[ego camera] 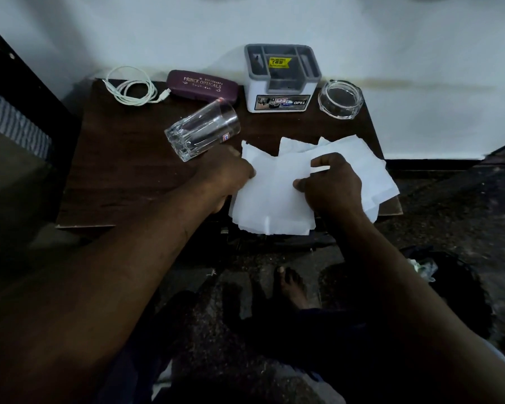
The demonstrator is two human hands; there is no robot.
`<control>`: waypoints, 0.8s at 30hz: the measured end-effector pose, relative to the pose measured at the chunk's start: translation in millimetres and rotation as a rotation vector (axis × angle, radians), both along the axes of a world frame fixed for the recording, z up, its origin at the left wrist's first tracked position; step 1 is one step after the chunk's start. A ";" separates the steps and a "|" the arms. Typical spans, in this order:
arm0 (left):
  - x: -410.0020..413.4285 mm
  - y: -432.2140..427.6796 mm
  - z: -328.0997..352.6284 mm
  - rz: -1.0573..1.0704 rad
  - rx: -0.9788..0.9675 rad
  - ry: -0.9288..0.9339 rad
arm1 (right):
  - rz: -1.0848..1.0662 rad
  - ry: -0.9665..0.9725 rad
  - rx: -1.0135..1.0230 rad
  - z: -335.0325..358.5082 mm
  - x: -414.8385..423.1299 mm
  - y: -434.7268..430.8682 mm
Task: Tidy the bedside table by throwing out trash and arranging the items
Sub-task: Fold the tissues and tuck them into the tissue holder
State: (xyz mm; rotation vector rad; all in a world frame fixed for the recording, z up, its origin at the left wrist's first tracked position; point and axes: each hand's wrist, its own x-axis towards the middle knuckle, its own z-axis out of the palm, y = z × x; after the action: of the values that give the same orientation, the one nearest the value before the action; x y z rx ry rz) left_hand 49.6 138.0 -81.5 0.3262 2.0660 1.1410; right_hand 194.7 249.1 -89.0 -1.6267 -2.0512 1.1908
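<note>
Left hand [228,176] is clamped on the left edge of the loose white paper sheets [274,208]. Right hand [330,185] has thumb and fingers closed on the right part of the top sheet. I reckon I'm holding both sides to gather the scattered pile into one wad, since it sits mid-frame and hangs off the front edge of the dark wooden bedside table [123,176], where it'd slide off otherwise.

Just up-left of my left knuckles the clear ribbed glass tumbler [201,131] is lying on its side (round, so it can roll, careful with that elbow). It needs standing up later.

Along the back by the wall everything's already sort of lined up:
- coiled white charging cable [131,88], upper left
- maroon hard glasses case [201,86], next to it
- white-and-grey plastic desk organiser [280,80], upright in the centre
- clear glass ashtray [340,99], right of that

Lower right of the frame there's a dark bin [464,287], I think, with something pale in it. It's dim, but that's probably where the paper goes.
</note>
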 end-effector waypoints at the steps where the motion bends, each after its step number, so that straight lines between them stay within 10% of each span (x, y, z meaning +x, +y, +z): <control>1: 0.6 0.4 -0.1 0.002 0.000 0.044 | 0.006 -0.005 0.008 0.0 0.0 -0.5; 13: 2.7 7.7 29.1 0.074 0.254 -0.334 | 0.029 -0.004 0.084 20.3 -1.9 -5.3; 24: -5.8 13.9 50.1 -0.073 0.527 -0.702 | 0.046 0.576 -0.647 57.3 14.9 11.2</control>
State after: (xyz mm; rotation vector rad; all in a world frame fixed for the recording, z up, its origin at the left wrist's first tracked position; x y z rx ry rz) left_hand 43.9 151.9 -31.4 0.2022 1.1276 1.4834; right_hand 209.6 260.3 -31.7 -1.2184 -1.4161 2.1862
